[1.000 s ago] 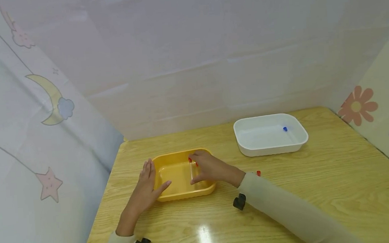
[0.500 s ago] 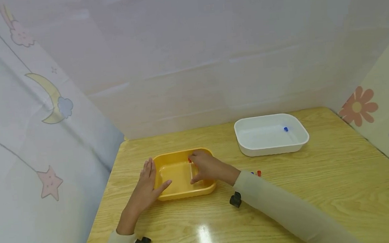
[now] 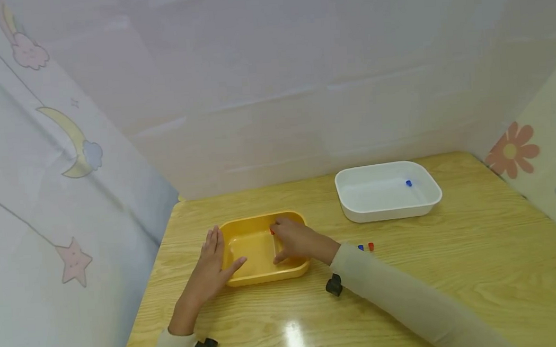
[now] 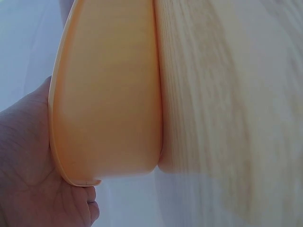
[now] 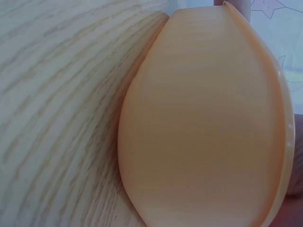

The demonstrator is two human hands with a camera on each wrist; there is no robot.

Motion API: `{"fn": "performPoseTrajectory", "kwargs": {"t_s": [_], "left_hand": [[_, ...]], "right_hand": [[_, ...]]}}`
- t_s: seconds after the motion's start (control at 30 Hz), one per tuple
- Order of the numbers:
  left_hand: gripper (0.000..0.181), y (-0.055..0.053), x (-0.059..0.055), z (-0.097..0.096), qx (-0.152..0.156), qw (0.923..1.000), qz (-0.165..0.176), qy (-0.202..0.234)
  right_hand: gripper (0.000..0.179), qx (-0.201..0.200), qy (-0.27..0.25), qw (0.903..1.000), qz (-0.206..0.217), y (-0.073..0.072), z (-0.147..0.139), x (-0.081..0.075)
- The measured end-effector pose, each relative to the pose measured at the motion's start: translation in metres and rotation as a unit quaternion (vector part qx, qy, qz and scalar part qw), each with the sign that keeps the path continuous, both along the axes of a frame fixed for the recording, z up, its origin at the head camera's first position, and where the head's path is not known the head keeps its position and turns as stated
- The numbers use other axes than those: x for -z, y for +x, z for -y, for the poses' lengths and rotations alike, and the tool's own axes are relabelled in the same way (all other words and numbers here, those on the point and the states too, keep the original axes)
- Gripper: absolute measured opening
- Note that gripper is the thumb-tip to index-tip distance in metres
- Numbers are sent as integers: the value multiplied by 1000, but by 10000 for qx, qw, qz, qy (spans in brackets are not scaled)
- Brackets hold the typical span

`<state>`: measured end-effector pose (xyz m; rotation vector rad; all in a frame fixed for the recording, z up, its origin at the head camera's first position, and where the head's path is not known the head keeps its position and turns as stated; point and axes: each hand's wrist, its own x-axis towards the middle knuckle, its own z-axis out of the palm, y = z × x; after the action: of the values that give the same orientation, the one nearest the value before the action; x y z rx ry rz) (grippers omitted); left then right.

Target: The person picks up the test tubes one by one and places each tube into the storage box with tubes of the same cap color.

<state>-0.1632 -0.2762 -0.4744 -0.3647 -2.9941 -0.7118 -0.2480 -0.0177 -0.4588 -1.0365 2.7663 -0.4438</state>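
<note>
My left hand (image 3: 206,273) lies against the left side of a yellow tray (image 3: 232,283), fingers straight along its outer edge and thumb over the rim. In the left wrist view the palm rests at the rim of the tray (image 4: 109,94). My right hand (image 3: 296,240) reaches over the tray's right side. Its fingertips and thumb hold a thin, clear tube-like piece (image 3: 275,245) with a red end (image 3: 272,231) at the fingertips. Most of the right hand is hidden behind the tray wall (image 5: 203,113) in the right wrist view.
A white tray (image 3: 388,214) stands at the back right with a small blue piece (image 3: 408,183) inside. Beside my right sleeve lie a small blue piece (image 3: 360,248) and a small red piece (image 3: 370,246) on the wooden table (image 3: 249,324). Printed fabric walls surround it.
My right forearm has shifted slightly left, uncovering the small blue piece beside the red one on the table. My left hand stays at the yellow tray's edge.
</note>
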Motion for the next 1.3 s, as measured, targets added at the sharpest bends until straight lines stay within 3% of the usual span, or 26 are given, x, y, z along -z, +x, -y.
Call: {"fn": "performPoseTrajectory", "kwargs": {"t_s": [0.4, 0.6, 0.83, 1.3], "left_hand": [[104, -2, 0, -1, 12, 10000, -4, 58], [104, -2, 2, 0, 12, 10000, 45, 21], [104, -2, 1, -1, 0, 10000, 61, 19], [103, 1, 0, -1, -18, 10000, 66, 28]], "right_hand": [[70, 166, 155, 9997, -109, 0, 5, -1], [71, 149, 247, 9995, -118, 1, 6, -1], [84, 132, 360, 9988, -299, 3, 7, 1], [74, -17, 743, 9953, -628, 8, 15, 1]]}}
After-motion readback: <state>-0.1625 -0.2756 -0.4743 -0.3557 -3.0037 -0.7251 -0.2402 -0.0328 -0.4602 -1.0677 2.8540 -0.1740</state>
